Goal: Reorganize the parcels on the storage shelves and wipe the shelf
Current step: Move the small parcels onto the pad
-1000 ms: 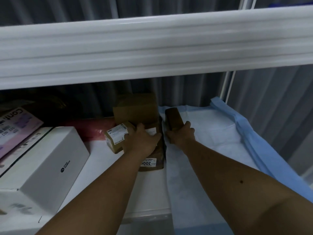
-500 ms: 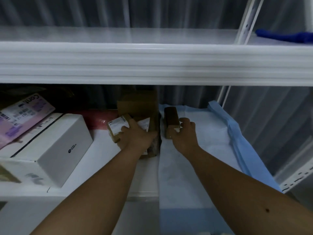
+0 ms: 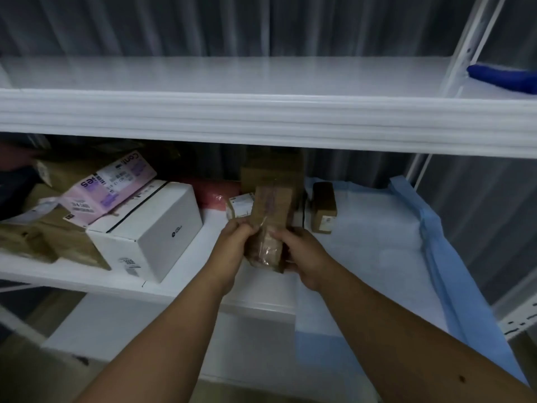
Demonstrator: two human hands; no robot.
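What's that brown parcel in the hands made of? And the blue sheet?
The brown parcel looks like matte kraft cardboard, with glossy clear tape or film catching light near its lower end. The blue sheet seems a thin, soft disposable pad, paper-like or non-woven: it wrinkles and folds at the edge.

Cardboard, painted metal and soft sheeting showing on the shelves

The brown parcel (image 3: 268,228) is showing matt cardboard under glossy, crinkled clear tape; the white box (image 3: 151,231) is looking smooth and faintly satin. The upper shelf (image 3: 261,117) is gleaming like painted metal. The blue-edged sheet (image 3: 377,251) is lying soft and matt, like thin nonwoven cloth or paper. The pink package (image 3: 113,190) is shining slightly, like plastic film.
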